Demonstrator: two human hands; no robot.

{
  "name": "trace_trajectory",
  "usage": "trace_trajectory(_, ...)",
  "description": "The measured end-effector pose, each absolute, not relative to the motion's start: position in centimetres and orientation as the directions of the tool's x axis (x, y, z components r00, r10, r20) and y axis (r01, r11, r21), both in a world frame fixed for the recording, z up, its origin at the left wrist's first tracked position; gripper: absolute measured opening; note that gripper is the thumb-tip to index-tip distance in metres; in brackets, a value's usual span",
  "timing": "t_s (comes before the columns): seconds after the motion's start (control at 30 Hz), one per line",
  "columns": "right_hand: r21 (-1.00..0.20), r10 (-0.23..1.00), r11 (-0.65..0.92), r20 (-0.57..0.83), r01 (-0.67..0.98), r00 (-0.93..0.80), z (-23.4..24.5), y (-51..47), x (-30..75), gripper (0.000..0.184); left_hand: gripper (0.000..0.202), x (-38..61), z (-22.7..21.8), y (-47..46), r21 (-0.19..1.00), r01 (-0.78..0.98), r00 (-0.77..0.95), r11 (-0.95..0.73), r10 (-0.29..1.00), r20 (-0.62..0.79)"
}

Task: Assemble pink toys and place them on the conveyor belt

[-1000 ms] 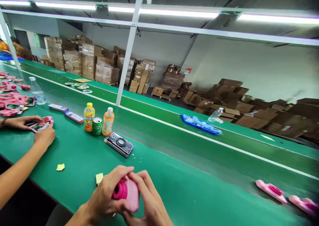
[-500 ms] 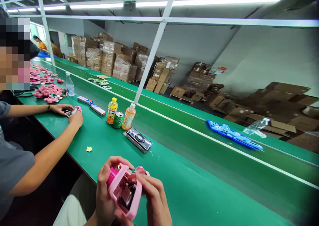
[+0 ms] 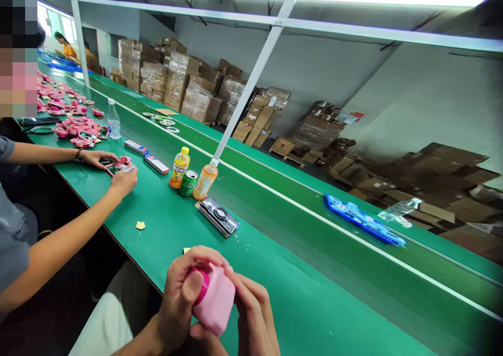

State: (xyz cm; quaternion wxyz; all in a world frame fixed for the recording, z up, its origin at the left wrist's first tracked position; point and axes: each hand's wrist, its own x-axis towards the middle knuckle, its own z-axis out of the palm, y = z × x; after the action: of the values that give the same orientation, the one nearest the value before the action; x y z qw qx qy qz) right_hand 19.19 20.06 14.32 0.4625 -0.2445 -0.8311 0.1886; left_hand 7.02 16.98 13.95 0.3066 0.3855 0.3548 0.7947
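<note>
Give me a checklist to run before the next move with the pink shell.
1. Left hand grips the pink shell: ok.
2. Right hand on the shell too: ok.
3. Shell halves fully seated: cannot tell, fingers cover the seams.
4. Black device apart from both hands: ok.
5. Co-worker's hand apart from the shell: ok.

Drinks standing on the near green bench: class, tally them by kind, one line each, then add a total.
Juice bottles: 2
Green can: 1
Clear bottle: 1
Total: 4
</note>
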Motion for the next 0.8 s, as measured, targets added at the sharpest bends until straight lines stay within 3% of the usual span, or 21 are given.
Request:
trace_trajectory(0.17,-0.488,0.521,0.844,0.647,0.223,-0.556,12.9,22.3,20.4,0.060,0.061,5.6,12.9,17.7,0.800,0.154,-0.351,-0.580,0.725,0.593)
trace_trajectory(0.33,-0.310,0.414,0.910,0.619,0.276,-0.668,11.9,24.1,22.3,0.069,0.089,5.1,12.0,19.2,0.850,0.290,-0.081,-0.439,0.874,0.479)
trace_trajectory(0.43,-0.382,0.493,0.865,0.528,0.325,-0.692,10.9,27.1,25.1,0.059,0.091,4.3,10.1,19.8,0.873,0.355,-0.052,-0.333,0.926,0.374)
trace_trajectory(0.5,-0.494,0.681,0.728,0.438,0.476,-0.586,9.8,31.4,27.8,0.055,0.083,3.1,7.6,19.8,0.879,0.422,-0.114,-0.223,0.948,0.296)
trace_trajectory(0.6,-0.626,0.935,0.303,0.340,0.718,-0.098,8.0,41.0,32.3,0.077,0.058,0.7,2.4,19.9,0.843,0.538,-0.351,0.021,0.914,0.201)
trace_trajectory(0.67,-0.640,0.949,0.061,0.275,0.766,0.154,7.1,47.6,34.4,0.086,0.054,-0.6,-1.0,20.2,0.796,0.591,-0.480,0.127,0.849,0.221)
trace_trajectory(0.8,-0.632,0.927,-0.098,0.224,0.768,0.302,6.1,56.9,35.9,0.080,0.048,-1.3,-4.3,21.0,0.645,0.726,-0.530,0.239,0.792,0.304)
